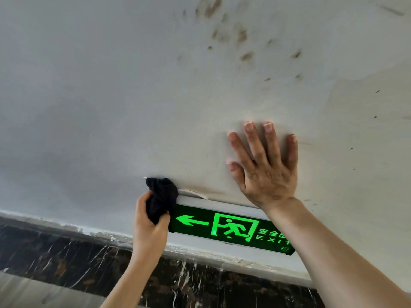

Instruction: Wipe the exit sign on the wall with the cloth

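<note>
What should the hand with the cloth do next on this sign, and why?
Probably sweep the cloth rightward along the sign. The left hand has it bunched at the sign's top left corner, so nearly all of the lit green face and the white top edge lie to the right. The right hand is flat on the wall above and its forearm crosses the right end, so it may need to shift.

Dark navy cloth (pixel 162 200), glowing green exit sign (pixel 231 230), grey brown-smudged wall (pixel 111 85), black white-veined marble skirting (pixel 66 258).
</note>
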Available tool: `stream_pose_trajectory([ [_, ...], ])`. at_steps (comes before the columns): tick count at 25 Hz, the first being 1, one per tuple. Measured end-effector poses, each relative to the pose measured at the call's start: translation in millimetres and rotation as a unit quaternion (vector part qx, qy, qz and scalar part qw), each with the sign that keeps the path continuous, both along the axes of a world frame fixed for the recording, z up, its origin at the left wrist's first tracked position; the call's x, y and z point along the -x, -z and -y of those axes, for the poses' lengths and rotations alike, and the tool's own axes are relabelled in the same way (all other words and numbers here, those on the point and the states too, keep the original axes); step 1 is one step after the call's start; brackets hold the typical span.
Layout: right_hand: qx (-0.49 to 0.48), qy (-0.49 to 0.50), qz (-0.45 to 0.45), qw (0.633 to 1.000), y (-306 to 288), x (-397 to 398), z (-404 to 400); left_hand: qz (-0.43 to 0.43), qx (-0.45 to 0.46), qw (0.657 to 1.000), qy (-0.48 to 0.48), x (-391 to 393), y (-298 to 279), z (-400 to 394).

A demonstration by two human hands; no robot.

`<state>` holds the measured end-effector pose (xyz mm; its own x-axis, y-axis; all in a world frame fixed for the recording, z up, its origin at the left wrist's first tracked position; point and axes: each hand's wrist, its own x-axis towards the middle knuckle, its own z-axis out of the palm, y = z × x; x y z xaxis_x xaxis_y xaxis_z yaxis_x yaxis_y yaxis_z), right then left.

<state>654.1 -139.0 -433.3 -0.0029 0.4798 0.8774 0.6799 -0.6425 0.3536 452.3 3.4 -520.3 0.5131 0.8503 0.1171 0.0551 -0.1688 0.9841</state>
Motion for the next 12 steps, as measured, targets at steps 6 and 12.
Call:
stream_pose_trajectory([
  [6,-0.009,-0.001,0.009,1.000,2.4,-2.2,-0.4,0.069,0.169,0.983,-0.009,-5.8,20.0,-12.8],
  [12,0.006,0.007,0.006,1.000,1.9,-0.8,0.5,0.025,0.299,0.953,-0.038,-3.1,64.1,-16.7],
])
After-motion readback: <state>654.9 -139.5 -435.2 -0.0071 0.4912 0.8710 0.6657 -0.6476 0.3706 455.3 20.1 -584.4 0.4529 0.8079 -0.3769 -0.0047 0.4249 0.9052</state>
